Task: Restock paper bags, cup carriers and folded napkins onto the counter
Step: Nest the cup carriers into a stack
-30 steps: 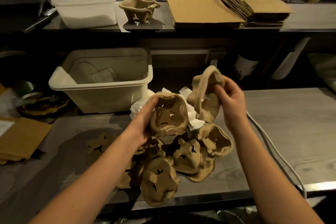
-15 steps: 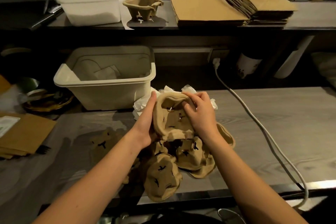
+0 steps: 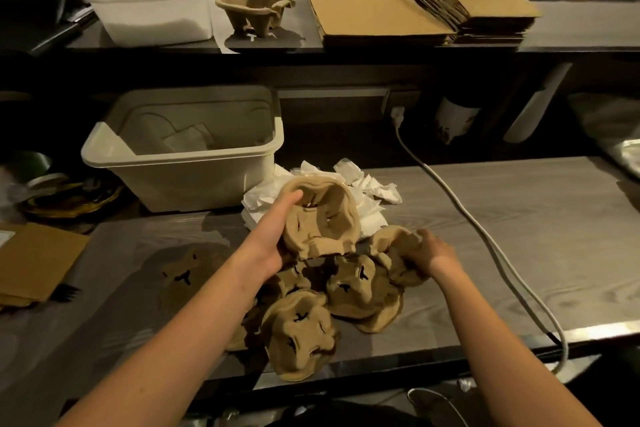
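Two hands, each on a cup carrier, over the surface [image 3: 519, 218].
The left hand [image 3: 270, 239] grips a tilted cup carrier [image 3: 322, 218], thumb hooked over its rim. The right hand [image 3: 433, 251] curls its fingers round a second carrier [image 3: 391, 243] just beside it. More carriers [image 3: 356, 291] lie below both hands, with crumpled napkins [image 3: 367, 191] just beyond.

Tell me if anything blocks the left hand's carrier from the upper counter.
Nothing visible does. The carrier in the left hand has open air up to the counter; the bin stands left of that path.
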`<state>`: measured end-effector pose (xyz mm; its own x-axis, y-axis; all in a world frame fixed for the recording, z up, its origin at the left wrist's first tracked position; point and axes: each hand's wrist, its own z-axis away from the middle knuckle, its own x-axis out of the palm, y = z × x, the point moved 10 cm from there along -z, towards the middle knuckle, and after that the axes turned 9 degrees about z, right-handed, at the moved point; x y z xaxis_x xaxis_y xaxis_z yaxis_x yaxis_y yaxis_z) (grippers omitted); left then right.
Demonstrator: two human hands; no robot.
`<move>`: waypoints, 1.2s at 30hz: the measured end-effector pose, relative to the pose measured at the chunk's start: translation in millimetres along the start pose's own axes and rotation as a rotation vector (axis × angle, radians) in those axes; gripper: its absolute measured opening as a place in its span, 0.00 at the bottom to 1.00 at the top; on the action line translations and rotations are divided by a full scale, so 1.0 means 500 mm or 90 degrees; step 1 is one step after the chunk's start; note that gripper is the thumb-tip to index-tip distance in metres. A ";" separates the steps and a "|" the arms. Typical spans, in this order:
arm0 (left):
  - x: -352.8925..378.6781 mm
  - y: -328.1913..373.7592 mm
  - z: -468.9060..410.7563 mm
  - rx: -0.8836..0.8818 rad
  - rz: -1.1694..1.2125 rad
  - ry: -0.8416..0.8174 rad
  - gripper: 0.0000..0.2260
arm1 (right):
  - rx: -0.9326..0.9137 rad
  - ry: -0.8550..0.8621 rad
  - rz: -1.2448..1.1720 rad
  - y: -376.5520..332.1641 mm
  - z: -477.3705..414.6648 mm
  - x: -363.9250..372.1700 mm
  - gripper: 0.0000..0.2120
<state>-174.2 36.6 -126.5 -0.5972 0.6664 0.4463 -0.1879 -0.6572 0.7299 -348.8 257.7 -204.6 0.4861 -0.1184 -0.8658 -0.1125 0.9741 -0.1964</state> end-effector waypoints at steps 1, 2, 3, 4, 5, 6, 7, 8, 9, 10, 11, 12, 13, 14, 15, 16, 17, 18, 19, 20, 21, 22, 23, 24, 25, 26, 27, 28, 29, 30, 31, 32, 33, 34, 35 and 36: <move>0.003 -0.001 0.002 0.000 -0.003 -0.001 0.10 | 0.001 -0.001 -0.033 0.006 0.000 0.005 0.20; 0.005 -0.002 0.003 -0.003 -0.005 -0.003 0.10 | -0.004 0.006 -0.061 0.009 0.003 0.005 0.19; 0.004 -0.003 0.004 -0.005 -0.005 -0.004 0.11 | -0.017 0.016 -0.093 0.009 0.007 -0.001 0.18; 0.003 -0.002 0.003 -0.005 -0.004 -0.006 0.13 | -0.039 0.026 -0.149 0.005 0.012 -0.014 0.19; 0.002 -0.001 0.002 -0.003 -0.005 -0.009 0.15 | -0.068 0.029 -0.227 -0.003 0.021 -0.032 0.20; -0.002 0.001 0.000 0.001 -0.008 -0.010 0.16 | -0.103 0.030 -0.312 -0.012 0.032 -0.053 0.20; -0.004 0.005 -0.001 0.006 -0.009 -0.009 0.16 | -0.138 0.031 -0.377 -0.023 0.045 -0.077 0.20; -0.008 0.007 -0.003 0.011 -0.010 -0.005 0.16 | -0.169 0.030 -0.415 -0.033 0.059 -0.101 0.20; -0.011 0.009 -0.003 0.014 -0.011 0.001 0.16 | -0.198 0.026 -0.439 -0.047 0.075 -0.124 0.20; -0.014 0.010 -0.003 0.016 -0.015 0.009 0.16 | -0.227 0.025 -0.461 -0.064 0.092 -0.146 0.19; -0.016 0.009 -0.003 0.012 -0.022 0.017 0.17 | -0.256 0.026 -0.489 -0.083 0.111 -0.167 0.18; -0.018 0.007 -0.001 0.005 -0.034 0.023 0.17 | -0.287 0.022 -0.522 -0.106 0.131 -0.185 0.16; -0.017 0.004 0.003 -0.005 -0.043 0.030 0.18 | -0.321 0.010 -0.550 -0.132 0.153 -0.198 0.15; -0.016 -0.002 0.006 -0.020 -0.046 0.030 0.20 | -0.359 -0.005 -0.565 -0.161 0.175 -0.207 0.14; -0.009 -0.009 0.012 -0.044 -0.036 0.022 0.23 | -0.397 -0.016 -0.560 -0.191 0.196 -0.213 0.14; -0.001 -0.019 0.012 -0.068 -0.027 0.002 0.27 | -0.433 -0.021 -0.541 -0.219 0.214 -0.215 0.14; 0.012 -0.025 0.016 -0.085 -0.028 -0.028 0.29 | -0.462 -0.016 -0.515 -0.244 0.228 -0.216 0.13; 0.023 -0.027 0.019 -0.087 -0.038 -0.052 0.28 | -0.486 -0.001 -0.483 -0.267 0.238 -0.216 0.13; 0.029 -0.025 0.024 -0.084 -0.033 -0.061 0.26 | -0.504 0.020 -0.448 -0.285 0.246 -0.216 0.13; 0.029 -0.024 0.026 -0.082 -0.012 -0.059 0.24 | -0.514 0.042 -0.414 -0.298 0.249 -0.214 0.13; 0.025 -0.020 0.028 -0.081 0.007 -0.048 0.23 | -0.521 0.061 -0.387 -0.308 0.251 -0.212 0.13; 0.019 -0.015 0.027 -0.070 0.011 -0.044 0.23 | -0.527 0.077 -0.362 -0.314 0.251 -0.210 0.14; 0.015 -0.008 0.028 -0.056 0.005 -0.045 0.24 | -0.532 0.093 -0.342 -0.319 0.251 -0.207 0.14; 0.012 -0.001 0.028 -0.038 -0.005 -0.051 0.24 | -0.533 0.111 -0.325 -0.321 0.249 -0.204 0.14; 0.015 0.006 0.035 -0.025 -0.013 -0.061 0.25 | -0.528 0.132 -0.313 -0.322 0.246 -0.201 0.14; 0.015 0.009 0.038 -0.016 -0.020 -0.069 0.26 | -0.521 0.156 -0.302 -0.322 0.243 -0.198 0.14; 0.021 0.010 0.044 -0.014 -0.031 -0.079 0.26 | -0.514 0.178 -0.291 -0.324 0.242 -0.195 0.13; 0.025 0.010 0.047 -0.008 -0.047 -0.088 0.26 | -0.512 0.196 -0.283 -0.328 0.242 -0.190 0.13; 0.029 0.010 0.048 -0.002 -0.060 -0.093 0.25 | -0.515 0.208 -0.279 -0.332 0.244 -0.185 0.14; 0.030 0.009 0.044 0.005 -0.072 -0.090 0.24 | -0.521 0.212 -0.279 -0.335 0.246 -0.179 0.14; 0.027 0.008 0.040 0.009 -0.078 -0.076 0.23 | -0.524 0.209 -0.284 -0.336 0.245 -0.174 0.14; 0.019 0.009 0.036 0.011 -0.074 -0.054 0.22 | -0.521 0.201 -0.294 -0.332 0.241 -0.170 0.14; 0.013 0.011 0.033 0.012 -0.062 -0.032 0.20 | -0.509 0.189 -0.310 -0.323 0.232 -0.167 0.14; 0.004 0.011 0.029 0.012 -0.046 -0.014 0.19 | -0.486 0.172 -0.318 -0.307 0.216 -0.160 0.14; -0.004 0.011 0.026 0.011 -0.031 -0.001 0.19 | -0.456 0.153 -0.308 -0.286 0.198 -0.148 0.13; -0.012 0.011 0.023 0.013 -0.018 0.006 0.19 | -0.421 0.133 -0.277 -0.262 0.177 -0.132 0.13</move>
<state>-162.9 33.0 -119.1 -0.5992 0.6815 0.4201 -0.1886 -0.6302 0.7532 -289.5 155.0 -80.8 0.4398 -0.5570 -0.7045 -0.4708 0.5250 -0.7090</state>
